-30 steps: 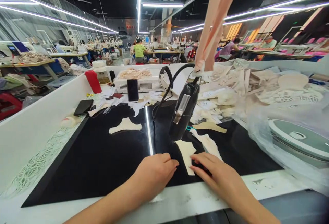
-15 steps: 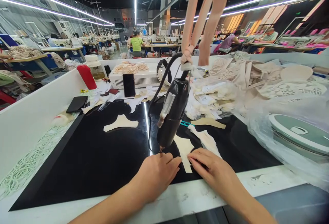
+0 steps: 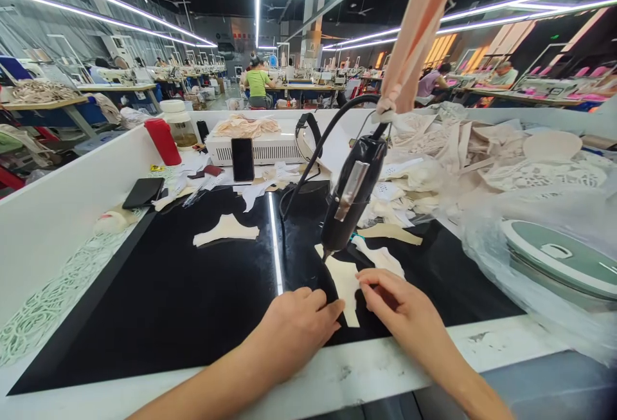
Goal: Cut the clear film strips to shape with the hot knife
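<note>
A cream fabric piece with curved edges lies on the black mat between my hands. My left hand is closed, fingers curled down and thumb tip at the piece's left edge; its fingertips are partly hidden. On the opposite side, my right hand pinches that piece's right edge between thumb and forefinger. Above it a black corded hand tool hangs tilted from pink straps, tip close to the fabric's far end. A white fabric piece lies just beyond my right hand.
Another cream piece lies on the left of the mat, a tan one at the back right. A phone leans on a white box. Fabric heaps and a green-and-white iron-like object under plastic fill the right.
The black tool has swung right and away from my left hand, its straps leaning right. Both hands stay almost in place at the fabric piece, which has shifted slightly.
</note>
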{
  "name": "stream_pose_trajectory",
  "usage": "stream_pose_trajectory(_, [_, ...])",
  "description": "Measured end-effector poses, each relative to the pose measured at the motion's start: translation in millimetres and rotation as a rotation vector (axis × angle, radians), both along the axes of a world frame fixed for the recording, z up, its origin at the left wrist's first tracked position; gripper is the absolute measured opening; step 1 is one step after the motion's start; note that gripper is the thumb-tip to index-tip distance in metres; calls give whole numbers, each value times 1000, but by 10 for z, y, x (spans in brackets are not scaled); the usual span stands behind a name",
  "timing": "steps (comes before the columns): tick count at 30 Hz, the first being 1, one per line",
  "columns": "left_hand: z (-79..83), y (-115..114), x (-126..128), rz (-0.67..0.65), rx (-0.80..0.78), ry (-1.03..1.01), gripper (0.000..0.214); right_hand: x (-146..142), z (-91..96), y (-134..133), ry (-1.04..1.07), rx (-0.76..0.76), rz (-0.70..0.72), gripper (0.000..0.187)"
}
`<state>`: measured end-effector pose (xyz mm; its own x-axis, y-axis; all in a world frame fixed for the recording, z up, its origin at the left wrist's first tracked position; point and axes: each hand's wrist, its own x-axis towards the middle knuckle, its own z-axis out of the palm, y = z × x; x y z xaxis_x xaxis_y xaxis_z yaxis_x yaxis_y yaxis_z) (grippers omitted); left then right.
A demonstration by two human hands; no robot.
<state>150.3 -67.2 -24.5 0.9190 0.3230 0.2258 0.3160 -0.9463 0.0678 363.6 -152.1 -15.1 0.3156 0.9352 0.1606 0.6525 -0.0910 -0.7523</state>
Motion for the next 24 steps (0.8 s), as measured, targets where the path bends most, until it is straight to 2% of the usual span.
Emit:
stream_pose_trajectory(4, [10, 3, -10, -7, -1, -22, 30, 35, 127, 146, 336, -6, -118, 35])
stream_pose_trajectory(7, [26, 4, -17, -13, -7, -19, 29, 61, 190, 295, 601, 174, -177, 38])
stream_pose_trajectory(9, [33, 4, -20, -13, -20, -20, 29, 86, 210, 393, 679, 298, -211, 36])
stream_pose_trajectory(13, [45, -2, -24, -10, -48, -25, 29, 129, 262, 502, 652, 491, -263, 30])
stream_pose_trajectory(17, [65, 0, -19, -1, -70, -25, 28, 89, 327, 397, 566, 672, -270, 24])
stream_pose_trajectory(21, [93, 40, -19, 6, -174, -18, 30, -34, 301, 151, 461, 710, -164, 27])
stream_pose_trajectory(24, [154, 79, -53, 63, -404, -57, 31, -146, 235, -12, 436, 702, -17, 30])
